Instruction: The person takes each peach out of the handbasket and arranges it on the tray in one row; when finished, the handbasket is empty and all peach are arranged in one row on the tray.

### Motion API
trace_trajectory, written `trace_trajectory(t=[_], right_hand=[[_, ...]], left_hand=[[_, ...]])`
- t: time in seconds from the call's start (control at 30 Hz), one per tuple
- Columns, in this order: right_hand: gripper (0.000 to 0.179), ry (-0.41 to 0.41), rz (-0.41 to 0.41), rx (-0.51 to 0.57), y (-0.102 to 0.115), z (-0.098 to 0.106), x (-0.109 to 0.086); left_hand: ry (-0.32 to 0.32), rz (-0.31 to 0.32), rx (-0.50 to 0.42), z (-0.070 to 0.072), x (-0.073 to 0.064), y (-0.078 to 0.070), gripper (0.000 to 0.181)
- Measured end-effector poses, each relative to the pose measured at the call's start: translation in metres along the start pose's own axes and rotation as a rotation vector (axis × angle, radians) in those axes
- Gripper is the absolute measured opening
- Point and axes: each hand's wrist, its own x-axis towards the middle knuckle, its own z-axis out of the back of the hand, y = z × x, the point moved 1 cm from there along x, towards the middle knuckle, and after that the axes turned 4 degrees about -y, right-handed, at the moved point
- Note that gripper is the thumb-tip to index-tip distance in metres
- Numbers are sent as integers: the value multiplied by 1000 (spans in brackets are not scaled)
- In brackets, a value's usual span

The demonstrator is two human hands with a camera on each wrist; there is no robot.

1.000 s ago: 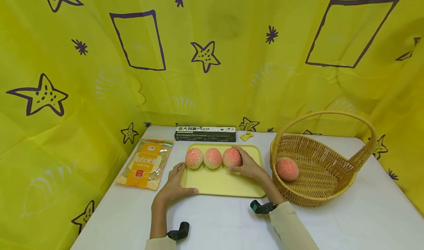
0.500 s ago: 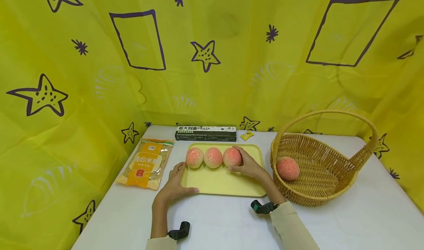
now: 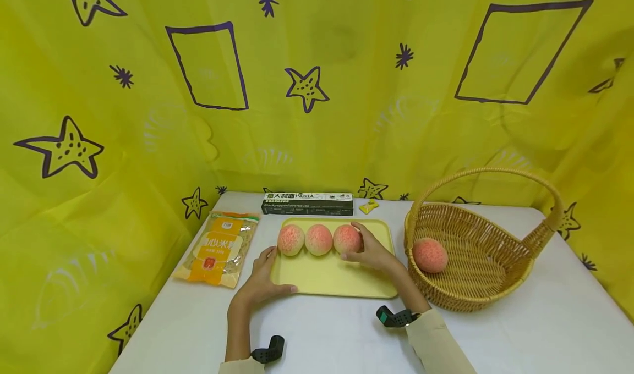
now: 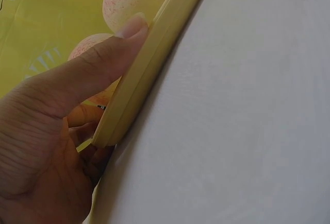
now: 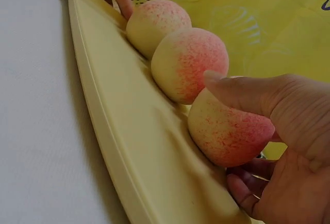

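Three pink-and-cream peaches sit in a row along the back half of a yellow tray (image 3: 337,278): a left peach (image 3: 290,240), a middle peach (image 3: 318,240) and a right peach (image 3: 347,238). My right hand (image 3: 375,254) is curled round the right peach, its thumb (image 5: 242,92) across the near side and its fingers low behind it in the right wrist view. At the tray's front left corner, my left hand (image 3: 262,278) grips the edge. Its thumb (image 4: 103,59) lies along the front rim, while the other fingers bend round the left side, partly hidden.
To the right stands a wicker basket (image 3: 475,302) with a tall handle and one peach (image 3: 430,255) inside. A food packet (image 3: 218,250) lies left of the tray. Behind the tray are a pasta box (image 3: 307,204) and a small yellow wrapped piece (image 3: 369,206).
The head view has tilted slightly, so everything sits a little lower. The right hand's fingertips have shifted slightly right against the peach; the left hand and tray hold still.
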Motion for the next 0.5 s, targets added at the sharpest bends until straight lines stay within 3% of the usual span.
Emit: trace_trajectory(t=[0.17,0.37,0.5], right_hand=[[96,-38,-14,23,1,4,-3],[88,-94,68,-5,12,7,-9],[88,-116,125,-96,27,11,-19]], left_hand=[[3,-3,0,-2,0,1,118],[-5,18,-7,0,0,0,117],[-4,19,-12,-1,0,-1,117]])
